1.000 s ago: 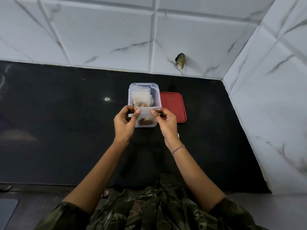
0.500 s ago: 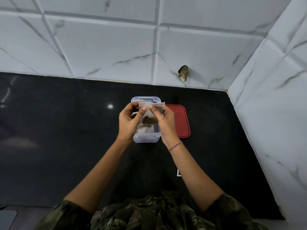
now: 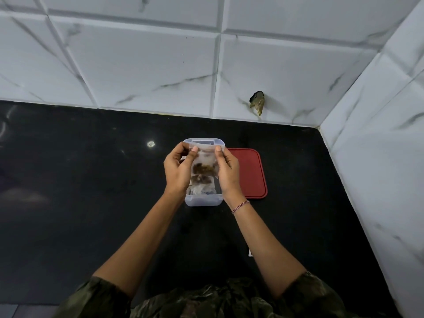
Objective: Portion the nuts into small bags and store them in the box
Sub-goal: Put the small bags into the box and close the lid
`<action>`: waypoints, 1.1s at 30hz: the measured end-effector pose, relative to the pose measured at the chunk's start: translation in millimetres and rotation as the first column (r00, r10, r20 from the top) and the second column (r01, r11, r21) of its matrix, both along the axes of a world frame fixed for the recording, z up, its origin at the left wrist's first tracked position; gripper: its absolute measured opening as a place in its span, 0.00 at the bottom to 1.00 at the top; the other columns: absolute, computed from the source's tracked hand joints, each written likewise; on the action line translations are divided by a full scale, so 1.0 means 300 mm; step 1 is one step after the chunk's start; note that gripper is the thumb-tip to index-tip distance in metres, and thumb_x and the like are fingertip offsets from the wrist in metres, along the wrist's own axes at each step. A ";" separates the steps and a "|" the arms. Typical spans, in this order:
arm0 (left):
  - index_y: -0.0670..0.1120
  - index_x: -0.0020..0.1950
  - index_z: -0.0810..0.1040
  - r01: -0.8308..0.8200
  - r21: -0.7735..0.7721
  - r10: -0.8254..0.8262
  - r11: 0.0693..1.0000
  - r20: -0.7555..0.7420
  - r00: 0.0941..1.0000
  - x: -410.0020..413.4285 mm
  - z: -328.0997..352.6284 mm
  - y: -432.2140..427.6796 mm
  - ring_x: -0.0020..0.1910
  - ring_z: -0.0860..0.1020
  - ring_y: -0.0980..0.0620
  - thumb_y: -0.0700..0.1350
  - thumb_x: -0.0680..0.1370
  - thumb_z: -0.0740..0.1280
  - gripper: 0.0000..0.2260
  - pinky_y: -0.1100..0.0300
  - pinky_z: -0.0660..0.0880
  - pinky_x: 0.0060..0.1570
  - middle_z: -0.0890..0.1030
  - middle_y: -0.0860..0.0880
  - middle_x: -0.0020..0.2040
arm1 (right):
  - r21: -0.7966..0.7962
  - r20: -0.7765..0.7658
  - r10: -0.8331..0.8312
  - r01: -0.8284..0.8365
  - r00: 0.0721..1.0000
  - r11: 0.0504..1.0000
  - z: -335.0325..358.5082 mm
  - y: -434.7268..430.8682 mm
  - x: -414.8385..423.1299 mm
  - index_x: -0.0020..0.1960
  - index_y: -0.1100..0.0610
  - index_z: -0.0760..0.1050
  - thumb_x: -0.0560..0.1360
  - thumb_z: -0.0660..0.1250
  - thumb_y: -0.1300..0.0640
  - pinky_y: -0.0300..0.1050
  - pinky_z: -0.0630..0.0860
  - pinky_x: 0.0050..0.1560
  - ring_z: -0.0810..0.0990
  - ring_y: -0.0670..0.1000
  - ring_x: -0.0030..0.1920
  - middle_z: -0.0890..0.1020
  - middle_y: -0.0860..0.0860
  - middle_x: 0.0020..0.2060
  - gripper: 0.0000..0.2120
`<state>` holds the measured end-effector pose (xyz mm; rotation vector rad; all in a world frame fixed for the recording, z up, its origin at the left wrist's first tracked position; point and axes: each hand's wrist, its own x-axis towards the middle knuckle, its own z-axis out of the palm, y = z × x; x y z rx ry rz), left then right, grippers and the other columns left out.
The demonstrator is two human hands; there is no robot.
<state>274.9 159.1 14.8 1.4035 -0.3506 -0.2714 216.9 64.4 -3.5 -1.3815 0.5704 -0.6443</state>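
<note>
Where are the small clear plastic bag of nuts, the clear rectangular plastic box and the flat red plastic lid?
small clear plastic bag of nuts (image 3: 204, 160): head view, clear middle above the nuts.
clear rectangular plastic box (image 3: 203, 201): head view, near wall.
flat red plastic lid (image 3: 251, 173): head view, lid's centre.

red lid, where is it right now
In the head view the red lid lies flat on the black counter, just right of the clear box and the right hand.

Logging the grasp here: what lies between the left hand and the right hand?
The head view shows a small clear bag of nuts, pinched at its top by the left hand and right hand, over the open box.
</note>
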 end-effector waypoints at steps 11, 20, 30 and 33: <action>0.45 0.52 0.82 -0.352 0.660 -0.077 0.663 0.528 0.846 0.127 -0.025 -0.023 0.38 0.72 0.54 0.47 0.80 0.62 0.11 0.62 0.64 0.33 0.76 0.50 0.42 | -0.163 -0.472 0.177 -0.283 0.863 0.945 -0.002 -0.159 0.094 0.52 0.61 0.81 0.78 0.64 0.57 0.55 0.81 0.49 0.83 0.55 0.45 0.84 0.57 0.44 0.10; 0.45 0.68 0.71 -0.378 0.720 -0.211 0.583 0.582 0.785 0.117 -0.042 -0.018 0.59 0.73 0.49 0.42 0.77 0.66 0.19 0.58 0.73 0.46 0.75 0.46 0.60 | -0.678 -0.587 -0.202 -0.341 0.784 0.651 -0.010 -0.121 0.153 0.47 0.57 0.81 0.75 0.67 0.57 0.44 0.77 0.43 0.82 0.52 0.43 0.84 0.53 0.43 0.05; 0.38 0.70 0.67 -0.336 0.942 -0.731 -0.005 0.226 0.645 0.049 -0.030 -0.081 0.65 0.74 0.46 0.40 0.82 0.58 0.17 0.57 0.73 0.57 0.70 0.41 0.70 | -0.500 -0.737 0.078 -0.620 0.672 0.605 0.024 -0.082 0.092 0.73 0.61 0.60 0.79 0.57 0.66 0.33 0.68 0.58 0.71 0.55 0.65 0.66 0.56 0.68 0.23; 0.39 0.78 0.46 -0.578 0.778 -0.887 -0.246 0.060 0.457 0.036 -0.050 -0.093 0.78 0.52 0.43 0.52 0.83 0.52 0.29 0.41 0.36 0.70 0.54 0.39 0.78 | -0.380 -0.856 0.137 -0.786 0.499 0.488 0.010 -0.065 0.073 0.76 0.61 0.51 0.81 0.54 0.63 0.43 0.56 0.71 0.56 0.54 0.75 0.54 0.56 0.76 0.25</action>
